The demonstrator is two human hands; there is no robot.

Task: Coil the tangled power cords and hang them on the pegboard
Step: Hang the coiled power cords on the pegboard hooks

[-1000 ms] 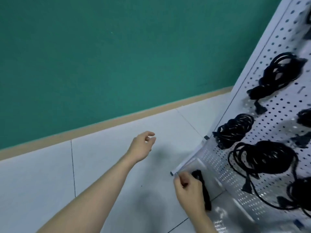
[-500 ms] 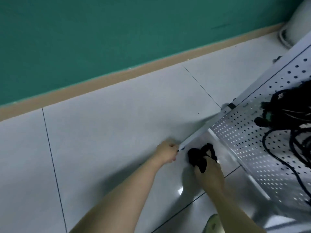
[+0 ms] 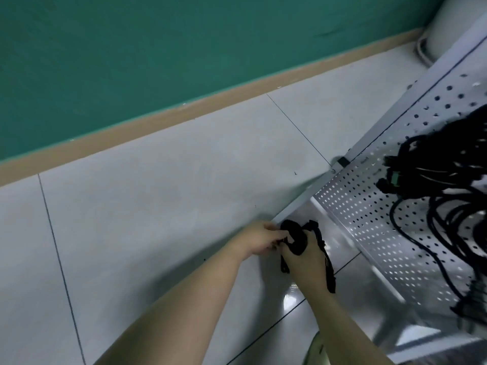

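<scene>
Since half a second back, both hands have closed in on the black bundle and the left one now meets it, where before it rested at the shelf edge. Left to right: the left hand point(image 3: 263, 239) pinches at the near side of the black cord bundle point(image 3: 375, 239), its fingers point(image 3: 279, 234) curled tight onto it. Just beside, the right hand point(image 3: 305, 262) grips the bundle from below, its fingers wrapped round, with loose black ends trailing past the wrist. They work low over the floor point(image 3: 158, 206), at the corner of the pegboard's shiny bottom shelf point(image 3: 332, 233). Further right the pegboard point(image 3: 369, 214) already carries hung cords point(image 3: 448, 196). To my eye the step is sorting the bundle; it would go best if the right hand kept the loops firm while the left teases out one end, so nothing knots, before lifting it to a free peg
</scene>
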